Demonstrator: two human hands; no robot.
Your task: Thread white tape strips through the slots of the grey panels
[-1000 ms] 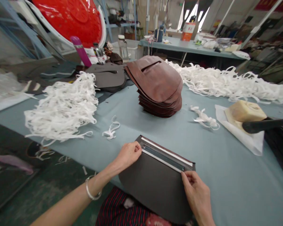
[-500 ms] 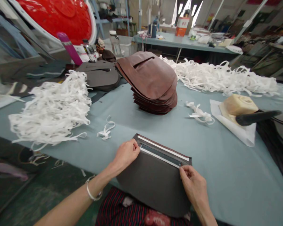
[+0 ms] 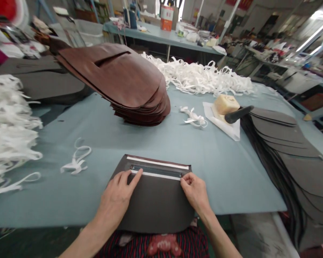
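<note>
A dark grey panel [image 3: 156, 206] with a rounded lower end lies at the table's front edge, partly overhanging my lap. Along its top runs a white strip [image 3: 158, 162], and a second white strip [image 3: 161, 175] lies just below a long narrow slot [image 3: 156, 170]. My left hand [image 3: 115, 197] rests on the panel with fingers spread, its index fingertip at the left part of the lower strip. At that strip's right end, my right hand [image 3: 195, 190] pinches with thumb and finger. The pinched tip is hidden by the fingers.
A stack of brown leather-like pieces [image 3: 123, 79] stands behind the panel. White strips lie in heaps at the left [image 3: 10, 129] and back [image 3: 199, 77]. A yellowish block [image 3: 226, 104] and black handle [image 3: 238, 114] sit on white paper. Grey panels [image 3: 290, 143] pile up at right.
The view has swung to the right, bringing the grey panels at right into sight. My left hand has gone from a pinch at the lower strip's left end to spread fingers on it.
</note>
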